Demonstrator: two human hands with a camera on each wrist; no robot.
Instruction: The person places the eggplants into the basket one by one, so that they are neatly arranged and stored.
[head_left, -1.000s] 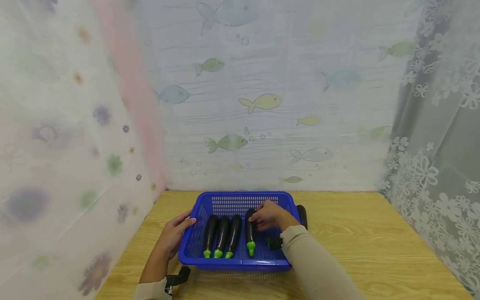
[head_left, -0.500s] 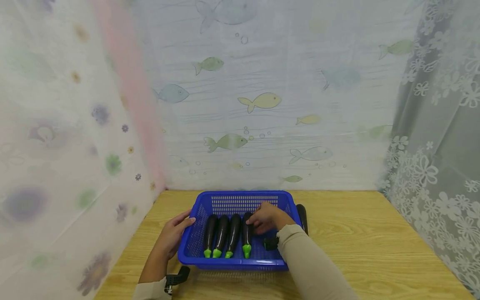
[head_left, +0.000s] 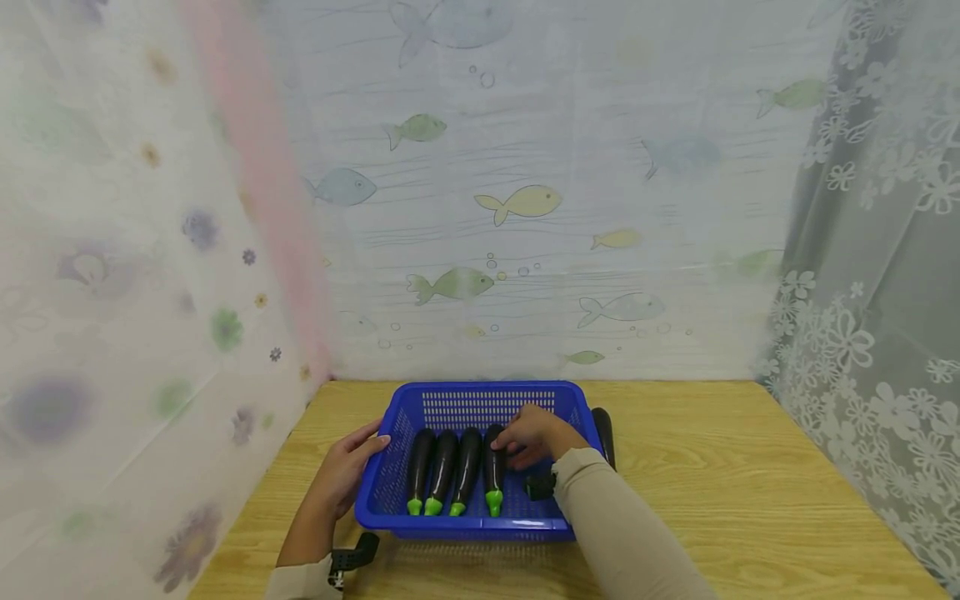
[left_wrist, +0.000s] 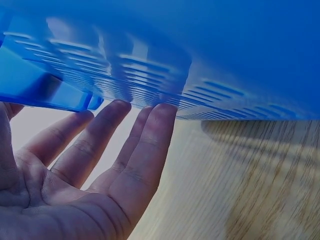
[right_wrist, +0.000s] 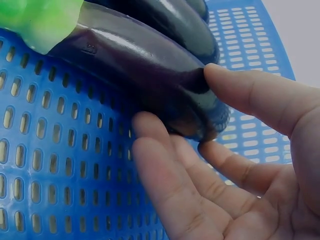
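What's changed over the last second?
The rightmost eggplant in the basket shifted left, closer to the other three; the right hand moved with it, thumb and fingers still at its end. Little visible change in the last half second. Unchanged: left hand at the basket rim, the three eggplants, the one outside.

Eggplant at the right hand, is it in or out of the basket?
In: the head view shows the eggplant within the blue basket, the right hand at its dark end.
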